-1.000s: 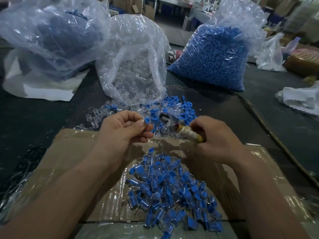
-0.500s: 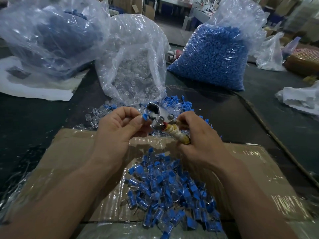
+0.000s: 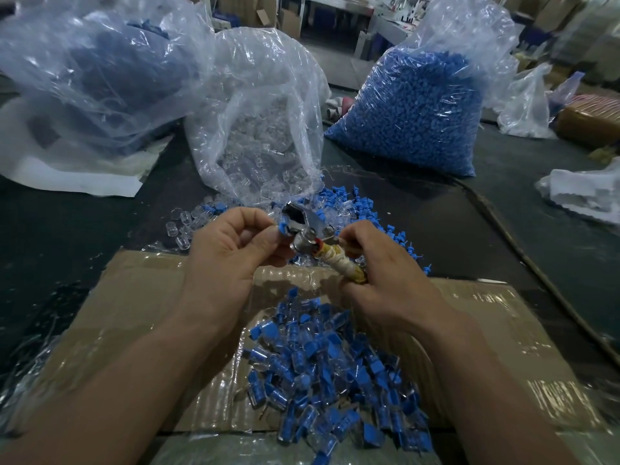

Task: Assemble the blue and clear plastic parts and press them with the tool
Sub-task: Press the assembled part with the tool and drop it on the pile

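My left hand (image 3: 231,250) pinches a small blue part (image 3: 281,227) between thumb and forefinger, its tip right at the open metal jaws of the pliers-like tool (image 3: 303,226). My right hand (image 3: 379,273) grips the tool's tape-wrapped handles (image 3: 340,261). Both hands hover above the cardboard sheet (image 3: 127,317). A heap of assembled blue-and-clear pieces (image 3: 328,374) lies on the cardboard below my hands. Loose blue and clear parts (image 3: 339,203) are scattered on the dark table just beyond the tool.
An open clear bag of clear parts (image 3: 261,129) stands behind the hands. A full bag of blue parts (image 3: 416,109) stands at the back right, another large bag (image 3: 97,72) at the back left. White plastic (image 3: 583,193) lies at the right edge.
The right hand lifted the tool up from the loose parts and brought its jaws to the left hand. The blue part now sits at the jaws.
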### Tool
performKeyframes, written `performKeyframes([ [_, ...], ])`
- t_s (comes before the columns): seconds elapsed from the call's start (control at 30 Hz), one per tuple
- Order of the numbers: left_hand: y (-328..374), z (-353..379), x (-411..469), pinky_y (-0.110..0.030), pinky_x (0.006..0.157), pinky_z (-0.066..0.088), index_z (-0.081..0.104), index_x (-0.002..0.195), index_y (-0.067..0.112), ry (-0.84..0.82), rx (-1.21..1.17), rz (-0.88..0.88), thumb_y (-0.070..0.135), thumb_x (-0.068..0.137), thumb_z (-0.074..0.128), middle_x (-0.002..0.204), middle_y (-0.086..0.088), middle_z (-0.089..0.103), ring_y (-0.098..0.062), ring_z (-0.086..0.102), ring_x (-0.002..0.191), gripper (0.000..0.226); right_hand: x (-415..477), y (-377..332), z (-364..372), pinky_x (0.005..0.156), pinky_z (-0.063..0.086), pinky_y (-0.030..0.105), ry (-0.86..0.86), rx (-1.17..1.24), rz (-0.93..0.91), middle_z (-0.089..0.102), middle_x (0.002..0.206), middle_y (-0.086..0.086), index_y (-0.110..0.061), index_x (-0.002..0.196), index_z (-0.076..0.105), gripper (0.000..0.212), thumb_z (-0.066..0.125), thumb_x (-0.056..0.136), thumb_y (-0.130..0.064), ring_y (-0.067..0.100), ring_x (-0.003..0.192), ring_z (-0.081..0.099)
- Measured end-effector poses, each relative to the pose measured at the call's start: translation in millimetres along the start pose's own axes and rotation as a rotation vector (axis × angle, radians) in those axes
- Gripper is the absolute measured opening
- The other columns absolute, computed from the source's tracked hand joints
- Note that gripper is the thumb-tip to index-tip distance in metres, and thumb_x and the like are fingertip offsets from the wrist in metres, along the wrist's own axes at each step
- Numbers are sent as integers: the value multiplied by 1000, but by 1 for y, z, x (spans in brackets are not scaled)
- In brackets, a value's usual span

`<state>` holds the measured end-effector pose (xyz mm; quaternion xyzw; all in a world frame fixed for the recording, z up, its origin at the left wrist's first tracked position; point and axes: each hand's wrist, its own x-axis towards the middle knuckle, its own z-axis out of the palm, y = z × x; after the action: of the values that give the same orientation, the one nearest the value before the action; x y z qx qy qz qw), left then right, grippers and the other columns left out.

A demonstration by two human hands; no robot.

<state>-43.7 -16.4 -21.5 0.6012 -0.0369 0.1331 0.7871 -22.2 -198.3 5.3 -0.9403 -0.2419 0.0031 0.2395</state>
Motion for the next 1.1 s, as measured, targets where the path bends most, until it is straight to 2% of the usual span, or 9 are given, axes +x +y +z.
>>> performKeyframes([
  [0.2, 1, 2, -1, -17, 56, 52, 60, 77, 12, -5, 27, 7, 15, 70, 58, 64, -1, 69, -11, 65, 59, 7, 0, -3, 0, 59, 26, 20, -16, -2, -27, 42, 78, -15, -36, 81, 35, 34, 61, 73, -16, -1, 72, 39],
  [0.27, 2, 3, -1, -17, 56, 52, 59, 78, 11, -2, 32, 6, 15, 70, 58, 65, -1, 69, -11, 65, 59, 8, 1, -3, 0, 61, 26, 20, -22, -8, -30, 41, 79, -16, -36, 84, 36, 34, 61, 74, -15, -2, 73, 38],
  [0.37, 3, 2, -1, -17, 56, 52, 59, 78, 12, 5, 43, 20, 15, 71, 58, 66, -1, 69, -11, 66, 60, 8, 1, -2, -1, 64, 27, 18, -20, -5, -27, 40, 81, -19, -32, 93, 39, 33, 61, 75, -15, -4, 77, 39],
  [0.5, 2, 0, 0, -17, 57, 52, 62, 76, 17, 4, 66, 33, 16, 72, 60, 68, -2, 70, -13, 66, 61, 4, 1, -1, -1, 65, 28, 16, -21, -13, -25, 41, 82, -19, -32, 93, 40, 32, 61, 75, -16, -5, 77, 39],
  [0.63, 1, 1, -1, -17, 56, 51, 67, 71, 26, 15, 65, 39, 14, 74, 61, 68, -2, 70, -12, 66, 61, 14, 0, -3, -1, 63, 29, 17, 6, 30, -27, 44, 78, -18, -32, 90, 43, 29, 61, 72, -18, -3, 75, 42],
  [0.77, 2, 3, -3, -14, 54, 50, 63, 72, 22, 37, 119, 78, 3, 80, 59, 66, 0, 69, -8, 65, 58, 21, 0, -5, -2, 60, 31, 20, 45, 49, -27, 45, 72, -20, -33, 85, 45, 25, 54, 63, -24, -1, 70, 44],
  [0.93, 5, 5, -4, -13, 53, 48, 58, 76, 14, 34, 151, 88, -2, 81, 57, 62, 5, 67, -5, 63, 55, 17, 0, -2, -1, 60, 33, 22, 52, 38, -26, 44, 68, -20, -32, 83, 46, 31, 64, 69, -10, 0, 66, 43],
  [1.1, 8, 6, -4, -12, 52, 48, 58, 76, 13, 44, 157, 69, -2, 81, 56, 62, 6, 67, -4, 62, 54, 16, 2, -3, 0, 61, 33, 25, 63, 9, -20, 44, 66, -19, -29, 82, 47, 30, 65, 70, -9, 1, 64, 43],
])
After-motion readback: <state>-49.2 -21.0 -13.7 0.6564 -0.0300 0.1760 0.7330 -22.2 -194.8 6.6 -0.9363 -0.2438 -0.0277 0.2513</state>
